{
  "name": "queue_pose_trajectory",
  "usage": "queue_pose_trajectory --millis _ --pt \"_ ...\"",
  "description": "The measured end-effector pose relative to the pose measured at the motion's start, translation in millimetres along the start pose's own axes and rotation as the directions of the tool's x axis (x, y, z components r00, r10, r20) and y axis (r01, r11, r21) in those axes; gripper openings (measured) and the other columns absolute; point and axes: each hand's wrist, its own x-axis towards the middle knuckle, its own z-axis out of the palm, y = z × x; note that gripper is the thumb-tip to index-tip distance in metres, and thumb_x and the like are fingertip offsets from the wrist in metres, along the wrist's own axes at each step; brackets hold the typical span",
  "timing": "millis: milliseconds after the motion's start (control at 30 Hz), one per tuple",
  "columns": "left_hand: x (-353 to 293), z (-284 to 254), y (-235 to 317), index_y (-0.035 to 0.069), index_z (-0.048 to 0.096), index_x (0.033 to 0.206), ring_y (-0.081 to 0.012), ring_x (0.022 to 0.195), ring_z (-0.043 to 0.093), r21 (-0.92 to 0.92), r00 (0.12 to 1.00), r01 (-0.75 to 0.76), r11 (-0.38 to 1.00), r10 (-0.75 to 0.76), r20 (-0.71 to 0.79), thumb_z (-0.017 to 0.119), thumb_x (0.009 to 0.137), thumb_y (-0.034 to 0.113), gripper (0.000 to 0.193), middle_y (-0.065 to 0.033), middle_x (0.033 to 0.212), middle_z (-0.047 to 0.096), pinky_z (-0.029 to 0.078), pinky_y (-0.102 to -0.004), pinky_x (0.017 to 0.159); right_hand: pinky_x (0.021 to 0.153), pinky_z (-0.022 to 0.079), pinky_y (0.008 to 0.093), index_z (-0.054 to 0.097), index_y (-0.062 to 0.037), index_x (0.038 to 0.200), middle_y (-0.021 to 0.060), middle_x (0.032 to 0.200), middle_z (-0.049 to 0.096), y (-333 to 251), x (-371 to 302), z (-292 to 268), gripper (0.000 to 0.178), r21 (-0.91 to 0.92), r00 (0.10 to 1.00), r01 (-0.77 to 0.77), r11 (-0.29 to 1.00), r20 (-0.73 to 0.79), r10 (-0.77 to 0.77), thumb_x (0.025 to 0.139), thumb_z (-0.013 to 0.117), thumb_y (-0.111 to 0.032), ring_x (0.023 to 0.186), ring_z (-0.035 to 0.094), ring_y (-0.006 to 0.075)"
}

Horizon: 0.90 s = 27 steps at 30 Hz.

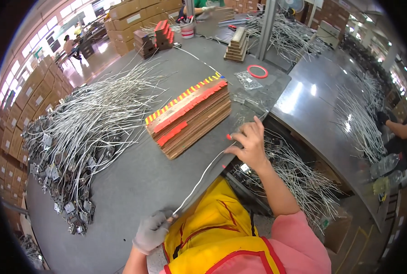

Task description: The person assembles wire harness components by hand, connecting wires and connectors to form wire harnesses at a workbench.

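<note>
My left hand (151, 232), in a grey glove, is closed on one end of a white cable (198, 182) at the front edge of the table. The cable curves up to the right toward my bare right hand (252, 147). A small piece of red tape (229, 136) sits at a fingertip of that hand, whose fingers are curled. The thumb is apart from the tape, close to the cable's far end; whether it touches the cable is unclear. Beyond the cable stands a stack of wooden boards (192, 119), edged with rows of red and yellow tape strips.
A large heap of white cables with metal parts (98, 109) covers the table's left side. More cables (294, 178) lie below my right arm. A red tape ring (257, 71), a clear plastic bag (248, 81) and wooden blocks (236, 45) are farther back. Another person's arm (397, 128) is at far right.
</note>
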Motion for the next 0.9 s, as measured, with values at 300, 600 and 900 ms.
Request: queue_pose_trajectory --millis 300,600,900 --pt "23 34 21 0.011 0.062 0.108 -0.0364 0.076 0.059 0.566 0.972 -0.051 0.823 0.172 -0.162 0.057 0.074 -0.004 0.037 -0.0188 0.097 0.057 0.049 -0.0406 0.065 0.107 0.024 0.0507 0.058 -0.0011 0.078 0.0103 0.084 0.052 39 -29 14 0.045 0.272 0.988 -0.134 0.953 0.105 0.109 0.055 0.082 -0.031 0.088 0.054 0.0283" --pt "80 95 22 0.013 0.059 0.113 -0.0337 0.085 0.058 0.592 0.940 -0.128 0.795 0.288 -0.183 0.057 0.076 0.002 0.038 -0.0146 0.097 0.056 0.049 -0.0399 0.065 0.108 0.028 0.0481 0.054 0.0000 0.075 0.0125 0.088 0.055 49 -22 10 0.041 0.387 0.979 -0.097 0.917 0.204 0.017 0.056 0.083 -0.022 0.091 0.056 0.0307" --pt "100 115 15 0.011 0.060 0.101 -0.0305 0.082 0.058 0.534 0.934 -0.149 0.832 0.296 -0.202 0.060 0.074 0.005 0.028 -0.0095 0.096 0.058 0.048 -0.0394 0.065 0.108 0.027 0.0481 0.056 0.0024 0.076 0.0148 0.092 0.056 60 -18 3 0.037 0.441 0.974 -0.110 0.891 0.227 0.008 0.054 0.081 -0.016 0.096 0.054 0.0330"
